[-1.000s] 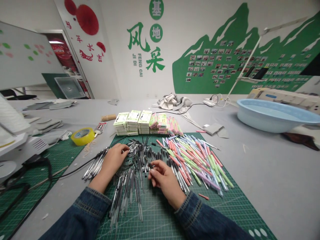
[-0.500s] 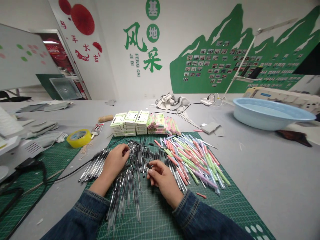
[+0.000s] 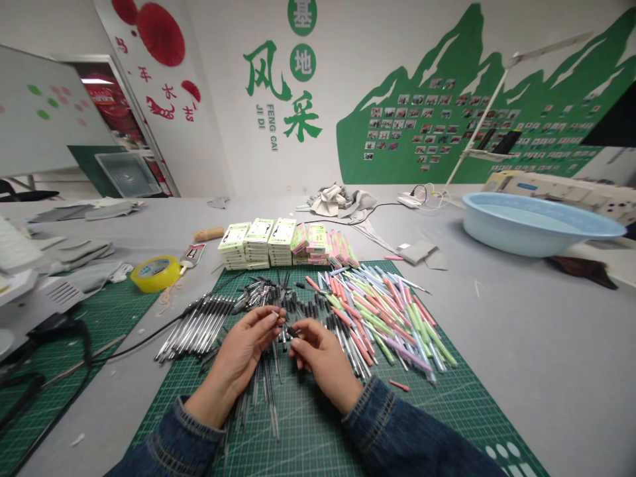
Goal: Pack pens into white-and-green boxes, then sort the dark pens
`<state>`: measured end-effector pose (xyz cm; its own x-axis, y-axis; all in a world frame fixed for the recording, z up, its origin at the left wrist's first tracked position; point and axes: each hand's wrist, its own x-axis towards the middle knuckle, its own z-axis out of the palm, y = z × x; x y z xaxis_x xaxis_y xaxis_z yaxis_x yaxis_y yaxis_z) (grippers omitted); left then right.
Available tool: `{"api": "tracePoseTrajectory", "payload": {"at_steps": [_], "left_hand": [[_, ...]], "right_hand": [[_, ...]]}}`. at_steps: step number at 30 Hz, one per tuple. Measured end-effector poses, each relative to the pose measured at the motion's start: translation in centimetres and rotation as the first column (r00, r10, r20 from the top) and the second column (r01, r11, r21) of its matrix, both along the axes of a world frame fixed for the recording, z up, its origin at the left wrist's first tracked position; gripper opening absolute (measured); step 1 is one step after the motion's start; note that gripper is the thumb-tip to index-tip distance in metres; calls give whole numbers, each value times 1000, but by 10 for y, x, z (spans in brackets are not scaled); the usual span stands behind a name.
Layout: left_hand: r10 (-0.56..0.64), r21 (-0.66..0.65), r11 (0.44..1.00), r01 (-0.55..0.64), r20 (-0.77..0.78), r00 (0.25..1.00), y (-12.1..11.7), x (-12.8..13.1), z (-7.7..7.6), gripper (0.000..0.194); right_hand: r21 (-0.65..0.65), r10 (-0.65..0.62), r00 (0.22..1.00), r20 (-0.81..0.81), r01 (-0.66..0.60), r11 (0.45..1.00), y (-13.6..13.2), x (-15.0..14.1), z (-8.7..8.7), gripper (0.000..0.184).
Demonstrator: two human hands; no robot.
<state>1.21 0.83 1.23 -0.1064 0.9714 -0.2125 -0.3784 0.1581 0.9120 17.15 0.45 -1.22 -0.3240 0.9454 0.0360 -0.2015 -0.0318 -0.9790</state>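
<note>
My right hand (image 3: pixel 322 358) pinches a small black pen cap (image 3: pixel 292 331) between thumb and fingertips. Close beside it, my left hand (image 3: pixel 243 354) is closed in a pinch on something too small to make out. The fingertips of both hands almost meet above the cutting mat (image 3: pixel 318 424). Clear pen refills (image 3: pixel 273 404) fan out below my left hand, partly covered by it. To the left lies a row of clear pen barrels (image 3: pixel 191 331) with dark ends. Behind my fingers are loose black caps (image 3: pixel 311 310). Coloured pens (image 3: pixel 382 311) are heaped right of my right hand.
Stacks of small boxes (image 3: pixel 258 244) stand at the mat's far edge. A yellow tape roll (image 3: pixel 155 274) and a glue tube (image 3: pixel 193 256) lie to the left. A blue basin (image 3: pixel 527 228) sits at the right. A black cable (image 3: pixel 144 346) crosses the left side.
My left hand has moved right and toward me, from the dark parts pile to beside my right hand. My right hand stays nearly in place with the black cap.
</note>
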Motion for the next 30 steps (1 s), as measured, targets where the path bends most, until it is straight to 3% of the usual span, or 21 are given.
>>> {"api": "tracePoseTrajectory", "payload": {"at_steps": [14,18,20,23,26,30], "left_hand": [[-135,27,990,137,-49,990,-5,5,-4,19],[-150,13,988,151,-50,987,-6,6,-4,20],[-154,18,988,155,-54,987,-7,6,-3,20],[-156,41,987,159,-51,986,-6,5,-2,18],[-163,61,984,165,-38,986,-5,5,-2,18],[-143,68,987,146,-42,989,-6,5,-1,18]], "right_hand": [[46,-35,999,26,34,998,1,0,-3,11],[6,-81,996,42,81,997,0,1,-2,25],[-9,-77,995,62,78,997,0,1,-1,23],[-55,4,1000,10,-3,998,0,0,0,16],[-88,81,994,-69,-87,992,-2,-2,1,27],[-145,19,993,-116,-35,989,-3,-2,2,27]]}}
